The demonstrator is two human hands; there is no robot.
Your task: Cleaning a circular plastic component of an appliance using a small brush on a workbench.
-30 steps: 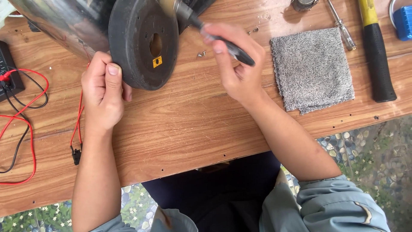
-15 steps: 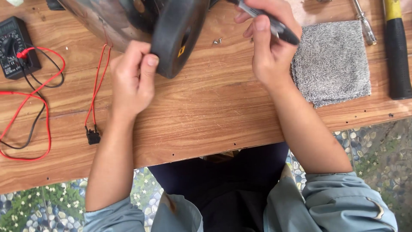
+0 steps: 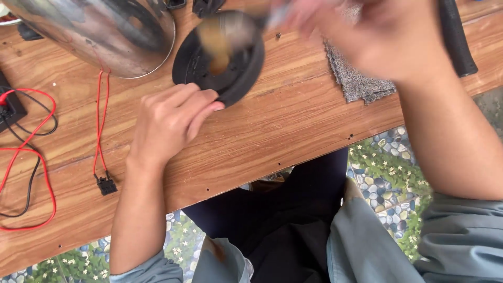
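Observation:
A black round disc-shaped part (image 3: 238, 71) lies tilted on the wooden table (image 3: 293, 131), next to a shiny metal housing (image 3: 105, 31). My left hand (image 3: 170, 120) rests on the table with its fingertips against the disc's near rim. My right hand (image 3: 382, 36) hovers above and right of the disc, blurred by motion. It appears closed around a thin tool (image 3: 275, 18) whose blurred tip points at the disc's middle. A blurred brown patch shows over the disc's centre; what it is cannot be made out.
A grey cloth (image 3: 356, 81) lies right of the disc, partly under my right hand. A black hammer handle (image 3: 456, 36) lies at the far right. Red and black wires (image 3: 31, 157) with a small black connector (image 3: 106, 184) trail at the left, near a black meter (image 3: 9, 107).
The disc has gone from upright on its edge to lying lower on the table. My left hand slid to its near rim. My right hand swung over it with the tool.

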